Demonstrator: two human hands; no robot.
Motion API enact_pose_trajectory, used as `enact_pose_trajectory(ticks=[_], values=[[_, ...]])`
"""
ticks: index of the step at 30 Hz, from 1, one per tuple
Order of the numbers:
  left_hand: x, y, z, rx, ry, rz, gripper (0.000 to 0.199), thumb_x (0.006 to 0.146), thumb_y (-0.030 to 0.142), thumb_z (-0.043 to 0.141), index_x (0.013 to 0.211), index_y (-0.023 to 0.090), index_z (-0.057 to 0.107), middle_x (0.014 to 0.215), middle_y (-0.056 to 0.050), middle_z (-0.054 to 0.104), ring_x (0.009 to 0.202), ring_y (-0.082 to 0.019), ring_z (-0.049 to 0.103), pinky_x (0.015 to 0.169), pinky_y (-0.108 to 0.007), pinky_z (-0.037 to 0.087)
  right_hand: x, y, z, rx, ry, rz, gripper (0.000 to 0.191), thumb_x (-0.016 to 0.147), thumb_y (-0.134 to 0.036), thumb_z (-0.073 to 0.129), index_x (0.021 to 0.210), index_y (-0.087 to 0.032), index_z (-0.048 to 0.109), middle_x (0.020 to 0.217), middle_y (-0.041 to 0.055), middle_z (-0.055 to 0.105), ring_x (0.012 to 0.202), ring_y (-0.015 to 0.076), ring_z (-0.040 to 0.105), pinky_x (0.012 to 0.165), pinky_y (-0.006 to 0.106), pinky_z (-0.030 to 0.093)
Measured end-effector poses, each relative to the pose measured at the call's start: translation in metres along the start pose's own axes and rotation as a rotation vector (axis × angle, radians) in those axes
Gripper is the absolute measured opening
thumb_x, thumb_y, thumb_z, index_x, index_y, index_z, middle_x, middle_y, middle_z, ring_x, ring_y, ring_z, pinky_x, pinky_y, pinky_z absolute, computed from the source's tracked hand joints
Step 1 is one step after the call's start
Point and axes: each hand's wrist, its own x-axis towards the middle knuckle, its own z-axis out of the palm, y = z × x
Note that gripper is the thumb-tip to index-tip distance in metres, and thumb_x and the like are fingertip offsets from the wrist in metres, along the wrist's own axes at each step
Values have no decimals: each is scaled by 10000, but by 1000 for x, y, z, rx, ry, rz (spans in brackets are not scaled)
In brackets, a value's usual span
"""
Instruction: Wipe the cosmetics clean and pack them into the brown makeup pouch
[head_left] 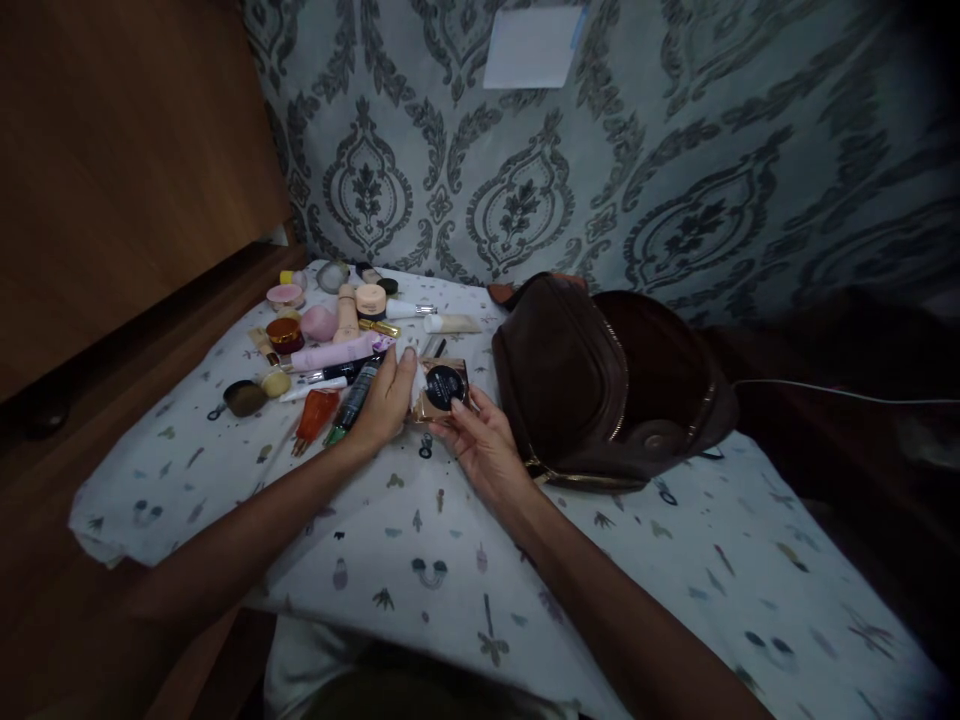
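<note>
- Gold-toned box [431, 408] with a black round label: raised above the cloth in front of the person, set between thumb and fingers of the right hand, just past the fingertips.
- Right hand [484, 435]: clamped on the box's near right corner, thumb over its face, fingers beneath.
- Left hand [384, 402]: just left of the box, thumb and fingers pinched on a white piece [412, 376]; can't tell from here what it is. The piece sits right against the box's left side.
- Beside the left hand: black tube [354, 400] with a green end, then an orange item [316, 412], lying on the cloth.
- Past the left hand: pink tube [330, 356], round pink item [319, 323], amber jar [285, 335], peach-lidded jar [371, 298], all bunched close.
- Pale tube [452, 324]: beyond the box, apart from both hands.
- Brown bag [559, 370]: right of the right hand, near it, on the cloth.
- Printed white cloth [420, 540]: under everything.
- Farther out: patterned wall covering [517, 200] behind, wooden cabinet [127, 150] at left.
</note>
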Motion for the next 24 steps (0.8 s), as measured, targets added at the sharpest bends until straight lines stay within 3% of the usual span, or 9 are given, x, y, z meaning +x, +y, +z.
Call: enact_pose_trajectory(ticks=[7,11,16,19,24], values=[[-6,3,3,52,-86,58,614,996,551,344,1341,75,521,1363,-198,606,1380,-293,480,1179,-427,327,2,3,0,112,33,-60,364,698,-296,879,918,-247,593,842,-58,741,761,131,726,727,303,650],[-11,4,3,146,-169,127,512,1006,502,347,1321,132,509,1224,-170,676,1186,-294,625,1055,-446,440,4,1,1,126,105,-108,326,744,-301,843,959,-260,603,926,-53,748,806,115,715,773,284,627],[-14,0,5,225,-223,210,415,980,405,442,1287,130,488,1167,-172,681,1084,-316,658,943,-455,498,4,-1,1,108,126,-153,335,748,-325,831,1007,-315,619,1032,-71,736,914,103,690,829,266,582],[-10,-2,4,141,-181,195,417,971,427,466,1266,135,511,1091,-141,693,1058,-298,660,953,-442,500,3,-2,1,44,122,-159,351,743,-376,827,1021,-320,621,1056,-70,718,907,107,667,740,235,552],[1,-2,-2,-81,-148,138,436,953,533,508,1190,184,615,1045,-89,717,1099,-276,644,945,-399,526,4,-8,1,-45,171,-152,316,735,-466,811,827,-232,620,832,-51,672,732,94,604,575,186,459]])
